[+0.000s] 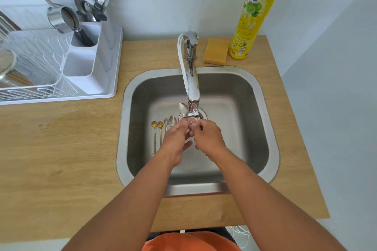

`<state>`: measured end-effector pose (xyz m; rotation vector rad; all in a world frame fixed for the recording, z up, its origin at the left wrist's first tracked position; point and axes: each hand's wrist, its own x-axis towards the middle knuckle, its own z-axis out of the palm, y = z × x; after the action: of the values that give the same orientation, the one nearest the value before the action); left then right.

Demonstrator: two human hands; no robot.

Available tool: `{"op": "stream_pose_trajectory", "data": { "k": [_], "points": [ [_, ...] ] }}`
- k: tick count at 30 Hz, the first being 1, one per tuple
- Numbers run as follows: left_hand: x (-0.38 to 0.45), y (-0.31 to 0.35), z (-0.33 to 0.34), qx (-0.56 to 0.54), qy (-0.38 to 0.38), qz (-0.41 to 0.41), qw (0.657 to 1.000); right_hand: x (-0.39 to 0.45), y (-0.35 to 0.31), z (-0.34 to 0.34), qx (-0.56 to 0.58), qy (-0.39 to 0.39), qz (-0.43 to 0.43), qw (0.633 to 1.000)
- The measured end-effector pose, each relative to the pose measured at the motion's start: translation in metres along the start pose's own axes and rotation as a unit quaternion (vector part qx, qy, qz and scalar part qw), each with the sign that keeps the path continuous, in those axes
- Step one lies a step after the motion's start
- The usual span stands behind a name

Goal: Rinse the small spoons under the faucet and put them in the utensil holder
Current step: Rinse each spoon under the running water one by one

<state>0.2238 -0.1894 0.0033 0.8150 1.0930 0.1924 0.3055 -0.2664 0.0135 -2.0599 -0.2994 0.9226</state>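
My left hand [175, 140] and my right hand [208, 136] meet just below the faucet [191, 79] spout, over the steel sink [263, 96]. Their fingertips pinch a small shiny spoon [190, 126] that is mostly hidden by the fingers. On the sink floor to the left lie two gold spoons [154, 128], a small silver spoon [166, 122] and a larger silver spoon [172, 121]. Another silver spoon [182, 107] shows beside the spout. The white utensil holder [85, 67] stands at the left on the drying rack tray; its front compartment is empty and its rear ones hold cutlery.
A white wire dish rack [30, 67] sits left of the holder, with a metal strainer and cup leaning at the back. A yellow sponge [216, 51] and a dish soap bottle [253, 16] stand behind the sink. Wooden countertop [61, 144] surrounds the sink.
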Motion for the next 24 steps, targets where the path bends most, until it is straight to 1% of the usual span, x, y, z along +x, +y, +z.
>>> {"op": "stream_pose_trajectory", "data": {
  "k": [3,5,7,9,12,14,16,18,24],
  "points": [
    [0.001,-0.009,-0.007,0.029,0.073,0.026,0.997,0.008,-0.011,0.004,0.058,-0.022,0.033,0.998],
    [0.003,-0.016,-0.018,0.097,0.135,0.028,0.986,0.013,-0.020,0.007,0.120,-0.051,0.043,0.990],
    [0.006,-0.025,-0.032,0.194,0.195,0.023,0.961,0.014,-0.029,0.009,0.171,-0.075,0.039,0.982],
    [0.008,-0.033,-0.044,0.289,0.223,0.019,0.931,0.016,-0.036,0.011,0.206,-0.086,0.038,0.974],
    [0.014,-0.037,-0.055,0.394,0.227,0.019,0.891,0.015,-0.040,0.013,0.271,-0.099,0.043,0.957],
    [0.020,-0.033,-0.058,0.464,0.224,0.023,0.857,0.014,-0.037,0.011,0.305,-0.113,0.049,0.944],
    [0.026,-0.024,-0.056,0.517,0.232,0.027,0.823,0.012,-0.031,0.009,0.317,-0.123,0.051,0.939],
    [0.033,-0.017,-0.052,0.557,0.228,0.038,0.797,0.011,-0.022,0.007,0.317,-0.120,0.052,0.939],
    [0.051,-0.011,-0.041,0.616,0.205,0.064,0.758,0.008,0.009,0.000,0.299,-0.086,0.078,0.947]
  ]
}}
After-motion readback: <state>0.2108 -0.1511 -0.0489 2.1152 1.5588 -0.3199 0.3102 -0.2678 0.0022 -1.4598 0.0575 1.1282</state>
